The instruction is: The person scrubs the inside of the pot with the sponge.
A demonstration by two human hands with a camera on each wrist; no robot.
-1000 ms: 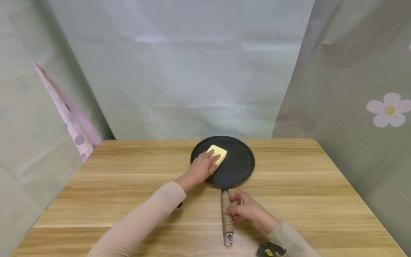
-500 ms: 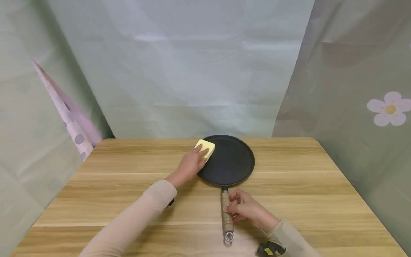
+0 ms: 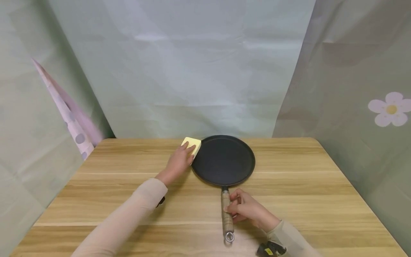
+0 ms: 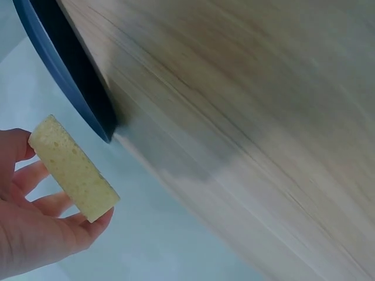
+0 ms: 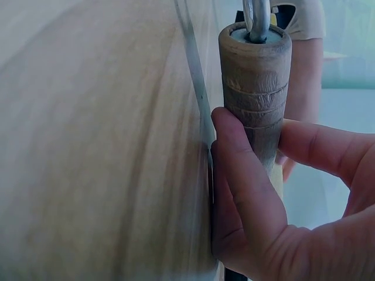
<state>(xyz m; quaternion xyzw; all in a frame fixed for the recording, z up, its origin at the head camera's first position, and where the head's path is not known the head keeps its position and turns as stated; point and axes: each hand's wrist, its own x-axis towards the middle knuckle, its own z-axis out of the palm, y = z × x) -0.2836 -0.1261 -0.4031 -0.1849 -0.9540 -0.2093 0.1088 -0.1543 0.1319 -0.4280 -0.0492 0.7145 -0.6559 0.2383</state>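
The yellow sponge [image 3: 191,145], gripped by the left hand [image 3: 177,162], has been carried off the black flat pan [image 3: 223,160] to just beyond its left rim above the worktop [image 3: 302,185], so wiping appears finished; the wooden handle [image 3: 226,214] remains gripped by the right hand's [image 3: 245,210] fingers [image 5: 243,175].

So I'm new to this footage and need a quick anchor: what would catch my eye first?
The round black pan in the middle of the wooden table, far side. The left hand pinches a yellow sponge just off the pan's left rim. Nearer the viewer, the right hand grips the pan's wooden handle, which ends in a metal ring.
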